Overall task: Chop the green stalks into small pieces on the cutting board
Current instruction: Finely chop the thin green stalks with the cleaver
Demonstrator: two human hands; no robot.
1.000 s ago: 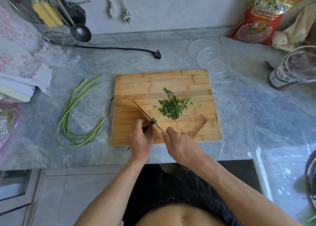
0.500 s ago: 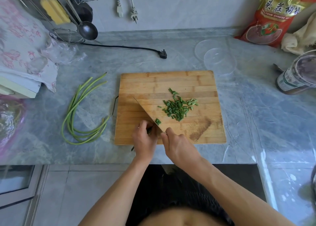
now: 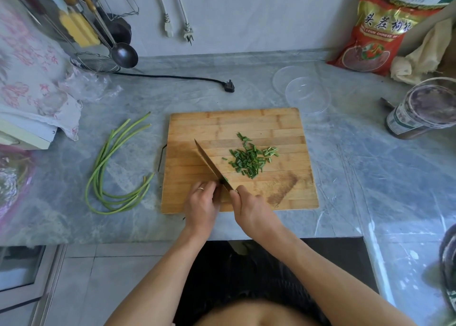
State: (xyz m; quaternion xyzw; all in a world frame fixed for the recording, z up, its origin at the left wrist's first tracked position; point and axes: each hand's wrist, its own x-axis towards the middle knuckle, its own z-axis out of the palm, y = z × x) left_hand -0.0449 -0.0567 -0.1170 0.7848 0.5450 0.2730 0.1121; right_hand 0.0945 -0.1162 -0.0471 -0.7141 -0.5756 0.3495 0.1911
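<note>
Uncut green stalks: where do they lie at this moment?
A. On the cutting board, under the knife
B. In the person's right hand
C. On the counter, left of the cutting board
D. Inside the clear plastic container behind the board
C. The uncut green stalks lie in a curved bundle on the grey counter, left of the cutting board and apart from it; only the chopped pieces are on the board.

Grey marble surface (image 3: 246,91), wooden cutting board (image 3: 234,123) in the middle, whole green stalks (image 3: 103,172) at left, black plug (image 3: 229,86), clear plastic lids (image 3: 307,94), red bag (image 3: 377,29), jar (image 3: 419,111) at right
</note>
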